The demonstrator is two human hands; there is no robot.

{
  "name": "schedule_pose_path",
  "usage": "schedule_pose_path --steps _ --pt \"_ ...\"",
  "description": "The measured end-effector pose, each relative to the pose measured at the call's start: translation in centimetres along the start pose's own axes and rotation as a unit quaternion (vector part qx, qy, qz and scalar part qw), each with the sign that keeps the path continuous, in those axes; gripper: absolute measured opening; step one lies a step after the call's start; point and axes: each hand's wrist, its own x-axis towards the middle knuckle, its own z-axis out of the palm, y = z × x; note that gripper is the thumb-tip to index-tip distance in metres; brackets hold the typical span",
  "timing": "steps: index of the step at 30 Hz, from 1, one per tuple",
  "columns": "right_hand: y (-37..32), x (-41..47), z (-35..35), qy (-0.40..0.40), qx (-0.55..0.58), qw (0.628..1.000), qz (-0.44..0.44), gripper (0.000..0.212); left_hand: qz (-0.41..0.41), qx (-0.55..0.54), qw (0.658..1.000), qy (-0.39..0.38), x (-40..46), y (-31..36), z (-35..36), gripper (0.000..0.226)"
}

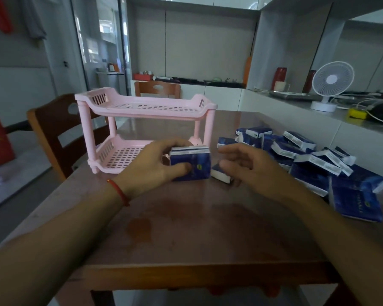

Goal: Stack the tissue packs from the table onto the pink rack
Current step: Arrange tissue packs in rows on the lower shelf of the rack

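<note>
- Nearest you, both forearms reach forward over a brown wooden table [186, 228]; a red string bracelet [119, 192] circles your left wrist.
- Your left hand [150, 164] grips a small bundle of blue tissue packs [190, 164] at the table's centre, thumb pressed on the near face and fingers curled over the far top edge. It looks like two or three packs held together; the exact count is hard to tell.
- Your right hand [248, 164] hovers just at 3 o'clock of that bundle, fingers loosely spread and holding nothing. One loose pack [220, 175] lies beneath its fingertips.
- Judging by the look, these packs are light, soft and squashy, wrapped in glossy film that may slide pack against pack. Take hold across the broad faces, squeezing gently so the bundle stays aligned; a pinch at a corner would likely let them fan out.
- At 3 o'clock, well apart from your hands, a heap of more packs [314, 164] lies jumbled on the table.
- At 11 o'clock, just beyond the held bundle, stands the pink rack [142, 107], two slotted tiers on posts. No packs are visible on either tier.
- Farther off, wooden chairs [53, 133] sit behind the rack, and at 2 o'clock a white fan [331, 82] stands on a counter.
</note>
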Motion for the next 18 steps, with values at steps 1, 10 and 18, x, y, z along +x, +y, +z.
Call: schedule_pose_path --steps 1,10,18 --pt "0.2 0.7 -0.3 0.024 -0.026 0.999 -0.006 0.037 -0.001 0.018 1.0 0.018 0.1 -0.2 -0.7 0.033" --pt "2.0 7.2 3.0 0.018 -0.136 0.991 -0.011 0.034 -0.102 0.205 0.974 0.002 5.2 -2.8 -3.2 0.044" --pt "3.2 6.3 4.2 0.078 -0.182 0.978 -0.065 0.026 -0.138 0.252 0.955 -0.08 9.6 -5.5 -1.8 0.049"
